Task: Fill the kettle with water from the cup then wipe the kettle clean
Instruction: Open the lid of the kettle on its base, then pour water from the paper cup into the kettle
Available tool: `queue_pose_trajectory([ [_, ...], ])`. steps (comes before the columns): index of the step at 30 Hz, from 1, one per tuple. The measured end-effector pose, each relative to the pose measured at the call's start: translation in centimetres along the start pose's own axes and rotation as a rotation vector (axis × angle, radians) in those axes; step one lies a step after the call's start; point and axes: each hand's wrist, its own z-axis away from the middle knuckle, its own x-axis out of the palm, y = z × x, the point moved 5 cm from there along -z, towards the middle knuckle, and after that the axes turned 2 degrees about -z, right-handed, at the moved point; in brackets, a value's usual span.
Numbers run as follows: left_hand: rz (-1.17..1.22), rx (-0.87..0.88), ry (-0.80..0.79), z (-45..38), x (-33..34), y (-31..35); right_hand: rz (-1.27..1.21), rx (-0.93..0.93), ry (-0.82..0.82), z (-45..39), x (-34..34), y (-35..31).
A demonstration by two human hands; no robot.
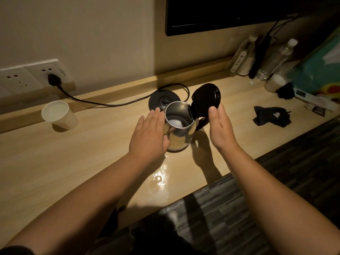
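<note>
A steel kettle (pixel 181 133) stands on the wooden desk (pixel 73 153) with its black lid (pixel 207 98) swung up and open. My left hand (pixel 150 134) lies flat against the kettle's left side, fingers together. To the right of the handle my right hand (pixel 219 126) is held with straight fingers, the fingertips at the lid's edge. A white paper cup (pixel 58 115) holding water sits at the left near the wall. At the right of the desk lies a dark cloth (pixel 271 115).
The kettle's black base (pixel 161 101) sits behind it, its cord running to a wall socket (pixel 53 79). Bottles (pixel 276 59) and a colourful pack (pixel 320 70) crowd the back right corner. A screen (pixel 220 13) hangs above. A wet patch (pixel 159 178) shines on the desk's front.
</note>
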Motion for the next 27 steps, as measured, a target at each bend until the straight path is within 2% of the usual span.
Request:
queue_pose_trajectory([
  [4, -0.007, -0.009, 0.006, 0.0, 0.2, 0.0, -0.116, 0.147, 0.021, 0.2, 0.1, 1.1],
  [8, -0.008, -0.018, 0.009, 0.0, 0.2, 0.1, -0.17, 0.164, 0.023, 0.3, 0.3, 0.8],
  [23, -0.044, -0.027, 0.023, 0.3, -0.3, -0.1, 0.025, -0.04, -0.052, 0.1, -1.2, -0.2],
  [27, -0.065, -0.079, 0.029, 1.7, -0.5, -1.3, 0.189, -0.089, 0.025, 0.7, -1.8, 0.8],
])
